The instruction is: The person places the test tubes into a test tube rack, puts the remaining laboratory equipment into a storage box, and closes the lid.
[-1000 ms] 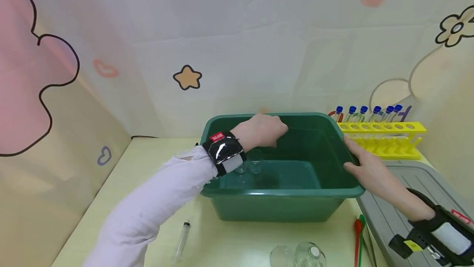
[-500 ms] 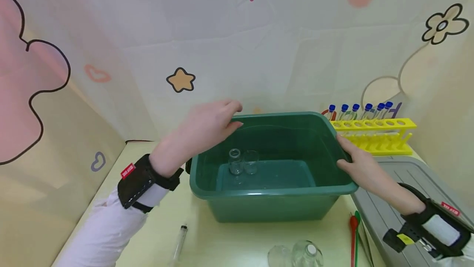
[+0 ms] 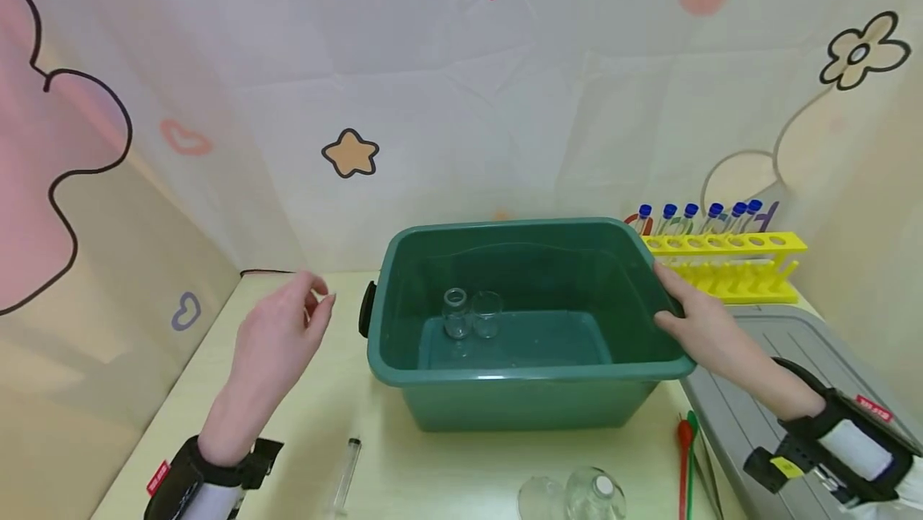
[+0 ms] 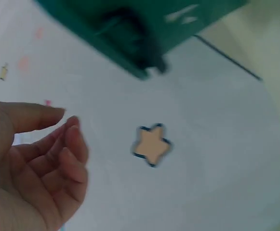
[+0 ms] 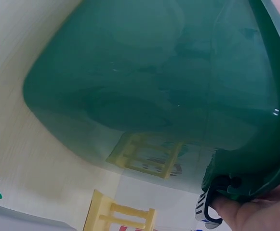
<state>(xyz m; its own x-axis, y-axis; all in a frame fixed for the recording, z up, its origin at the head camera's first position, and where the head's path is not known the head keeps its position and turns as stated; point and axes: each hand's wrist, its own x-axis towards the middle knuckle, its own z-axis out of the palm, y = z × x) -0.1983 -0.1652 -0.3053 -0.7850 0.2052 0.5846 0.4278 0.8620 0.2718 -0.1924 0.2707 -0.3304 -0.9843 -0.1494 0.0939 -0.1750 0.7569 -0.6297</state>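
A green plastic tub (image 3: 526,408) stands on the pale table. Inside, toward its left side, a small glass bottle (image 3: 457,316) stands beside a small glass beaker (image 3: 487,316). My right hand (image 3: 703,328) grips the tub's right end, thumb over the rim; the right wrist view shows its fingers tucked under the edge by the handle. To the left of the tub, my left hand (image 3: 277,340) hangs in the air, fingers loosely curled around nothing, apart from the black handle (image 3: 366,309) on the tub's left end. The left wrist view also shows this hand (image 4: 43,163) holding nothing.
Behind right is a yellow test tube rack (image 3: 728,244) with several blue-capped tubes. A grey ridged tray (image 3: 786,336) lies at the right, red (image 3: 683,456) and green long-handled tools beside it. A syringe (image 3: 348,476) and a clear glass vessel (image 3: 594,496) lie in front.
My left hand has come up out of the tub and moved left, uncovering the two glass pieces and the black handle. The right hand keeps its grip on the tub.
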